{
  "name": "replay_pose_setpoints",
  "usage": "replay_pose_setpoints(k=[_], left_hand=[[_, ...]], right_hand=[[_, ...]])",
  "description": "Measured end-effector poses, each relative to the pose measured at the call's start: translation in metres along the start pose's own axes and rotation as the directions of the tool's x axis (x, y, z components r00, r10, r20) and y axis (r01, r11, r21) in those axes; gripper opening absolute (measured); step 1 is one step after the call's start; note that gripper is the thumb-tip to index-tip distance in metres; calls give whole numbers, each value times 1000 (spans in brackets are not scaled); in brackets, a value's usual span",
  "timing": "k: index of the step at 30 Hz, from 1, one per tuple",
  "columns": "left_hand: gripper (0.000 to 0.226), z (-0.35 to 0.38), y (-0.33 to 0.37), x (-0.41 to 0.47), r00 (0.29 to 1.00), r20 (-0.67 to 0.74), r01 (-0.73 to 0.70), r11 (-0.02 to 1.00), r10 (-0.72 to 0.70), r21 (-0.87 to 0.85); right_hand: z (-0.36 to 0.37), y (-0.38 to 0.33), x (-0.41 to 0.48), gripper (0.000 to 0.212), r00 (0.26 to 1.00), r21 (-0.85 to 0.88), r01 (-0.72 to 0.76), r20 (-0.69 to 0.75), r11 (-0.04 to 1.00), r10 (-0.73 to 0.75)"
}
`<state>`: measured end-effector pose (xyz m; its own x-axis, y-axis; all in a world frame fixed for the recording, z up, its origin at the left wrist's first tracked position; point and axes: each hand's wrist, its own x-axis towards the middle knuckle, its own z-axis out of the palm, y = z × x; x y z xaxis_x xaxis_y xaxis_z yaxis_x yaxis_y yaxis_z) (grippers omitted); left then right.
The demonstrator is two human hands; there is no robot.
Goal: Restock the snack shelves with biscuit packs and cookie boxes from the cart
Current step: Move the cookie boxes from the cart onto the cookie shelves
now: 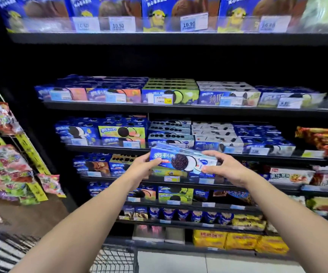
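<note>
The cookie box (183,159) is a flat blue carton printed with a dark sandwich cookie, white cream and white lettering; a second box seems stacked behind it, though blur makes that hard to confirm. It is held in the air, tilted slightly down to the right, in front of the snack shelves (179,107), level with the third and fourth rows of similar blue boxes. The left hand (141,164) grips its left end, fingers curled around the edge. The right hand (222,166) grips the right end, fingers over the top and thumb underneath. The wire cart (112,259) sits low, beneath the forearms.
</note>
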<state>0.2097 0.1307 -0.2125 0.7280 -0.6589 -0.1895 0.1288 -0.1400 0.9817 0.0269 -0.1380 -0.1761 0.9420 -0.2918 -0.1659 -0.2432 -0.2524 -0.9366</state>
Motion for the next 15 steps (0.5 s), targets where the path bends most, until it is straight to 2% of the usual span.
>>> replay_pose_setpoints(k=[2,4,7,10,15], left_hand=[[51,-3,10,14,999,-15,-40,992,42,118],[51,-2,17,29,993,-45,-91,968,105,235],[52,8,18,51,960,-202,-110,924,194,367],[59,23,9,64,909,-346,-49,884,233,465],[49,40,-3,82,908,-331,11,775,257,632]], right_hand=[[-10,-9,19,63,996,-119,82,-13,990,-84],[-17,-11,42,64,985,-232,164,-23,959,-174],[-24,-6,74,66,953,-311,249,-89,917,-289],[-37,-4,100,67,943,-326,264,-112,908,-314],[-57,-7,144,68,947,-363,278,-50,889,-317]])
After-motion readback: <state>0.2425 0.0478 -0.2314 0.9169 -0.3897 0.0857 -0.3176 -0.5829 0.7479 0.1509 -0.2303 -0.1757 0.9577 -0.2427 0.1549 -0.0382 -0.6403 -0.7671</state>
